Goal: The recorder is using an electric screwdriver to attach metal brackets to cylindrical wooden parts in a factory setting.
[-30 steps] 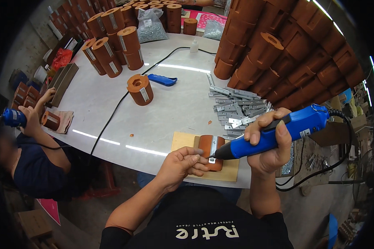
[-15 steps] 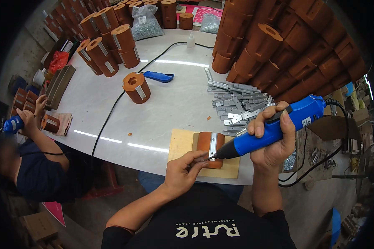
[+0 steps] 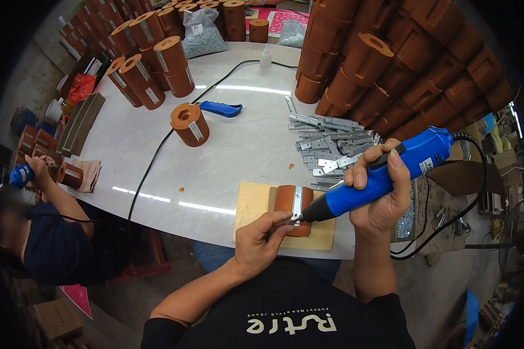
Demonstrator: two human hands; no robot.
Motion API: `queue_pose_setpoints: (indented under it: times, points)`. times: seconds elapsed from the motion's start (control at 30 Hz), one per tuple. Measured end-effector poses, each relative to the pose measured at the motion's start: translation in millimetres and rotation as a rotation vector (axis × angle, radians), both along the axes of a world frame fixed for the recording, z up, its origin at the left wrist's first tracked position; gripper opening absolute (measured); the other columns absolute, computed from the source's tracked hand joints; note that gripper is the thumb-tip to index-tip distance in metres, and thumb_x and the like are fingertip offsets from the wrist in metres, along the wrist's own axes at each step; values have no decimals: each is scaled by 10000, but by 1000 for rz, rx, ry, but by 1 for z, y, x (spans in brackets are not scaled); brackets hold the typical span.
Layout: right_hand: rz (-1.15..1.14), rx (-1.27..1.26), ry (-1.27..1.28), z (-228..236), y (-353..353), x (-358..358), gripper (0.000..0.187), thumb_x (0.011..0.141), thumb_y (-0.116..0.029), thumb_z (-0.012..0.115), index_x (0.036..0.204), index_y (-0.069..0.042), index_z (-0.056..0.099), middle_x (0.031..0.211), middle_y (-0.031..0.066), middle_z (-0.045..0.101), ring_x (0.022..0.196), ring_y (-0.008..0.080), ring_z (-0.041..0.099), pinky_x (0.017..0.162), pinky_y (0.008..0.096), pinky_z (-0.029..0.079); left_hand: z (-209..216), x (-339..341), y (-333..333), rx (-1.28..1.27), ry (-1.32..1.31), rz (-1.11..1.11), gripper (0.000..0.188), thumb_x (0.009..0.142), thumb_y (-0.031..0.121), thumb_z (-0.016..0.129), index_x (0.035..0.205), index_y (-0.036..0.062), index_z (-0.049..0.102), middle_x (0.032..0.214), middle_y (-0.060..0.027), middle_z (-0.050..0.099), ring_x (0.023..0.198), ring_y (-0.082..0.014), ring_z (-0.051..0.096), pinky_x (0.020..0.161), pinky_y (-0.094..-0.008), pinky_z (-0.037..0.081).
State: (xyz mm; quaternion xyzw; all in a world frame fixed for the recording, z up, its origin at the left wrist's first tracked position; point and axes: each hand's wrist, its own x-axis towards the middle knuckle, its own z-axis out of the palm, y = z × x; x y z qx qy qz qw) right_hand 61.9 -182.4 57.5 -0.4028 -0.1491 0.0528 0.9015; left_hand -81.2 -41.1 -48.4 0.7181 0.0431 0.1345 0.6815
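My right hand (image 3: 383, 192) is wrapped round a blue electric screwdriver (image 3: 364, 189), its black nose slanting down to the left. Below the tip, a reddish-brown cylinder (image 3: 284, 198) lies on its side on a light wooden board (image 3: 252, 199). A silver metal strip (image 3: 297, 200) is set along the cylinder's upper face. My left hand (image 3: 259, 241) is closed, thumb and fingers pinched at the strip's near end, right by the driver's tip. What sits in that pinch is too small to make out.
Loose metal strips (image 3: 335, 145) are heaped beyond the board. Stacked brown cylinders (image 3: 413, 75) rise at the right. One cylinder (image 3: 190, 125) stands beside a blue-handled tool (image 3: 221, 109), with a black cable (image 3: 151, 157) across the table. At far left, another person (image 3: 58, 232) holds a blue tool.
The screwdriver and my right hand have shifted very slightly left. My left hand keeps its pinch at the strip's end. The other person's hands at far left have moved a little.
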Motion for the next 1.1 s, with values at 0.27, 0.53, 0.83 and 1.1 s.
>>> queue_pose_setpoints:
  times: [0.27,0.53,0.83,1.1]
  points:
    - [-9,-194,-209,9,9,-6,226,915,-149,564,1096,-47,473,865,145,639,572,164,583,587,333,534,-9,21,-10,145,-62,55,291,856,8,687,1146,27,664,913,-119,718,781,-181,706,691,-270,543]
    - [74,-356,-462,12,19,-12,243,866,-16,572,1083,-26,463,874,184,642,593,160,594,601,325,553,-10,23,-9,241,-11,40,398,828,-4,691,1220,50,641,918,-143,710,739,-227,697,658,-307,537]
    - [124,-431,-482,15,27,-19,279,835,36,598,1072,-24,464,862,190,649,635,138,627,618,295,560,1,21,-7,238,15,4,387,839,26,683,1220,83,649,852,-129,700,714,-232,687,644,-313,528]
    - [135,-515,-498,11,31,-24,285,844,25,623,1063,-32,450,839,162,641,648,128,624,593,275,543,-3,21,-7,278,-35,37,363,835,39,689,1195,71,654,835,-131,692,715,-251,684,641,-323,525]
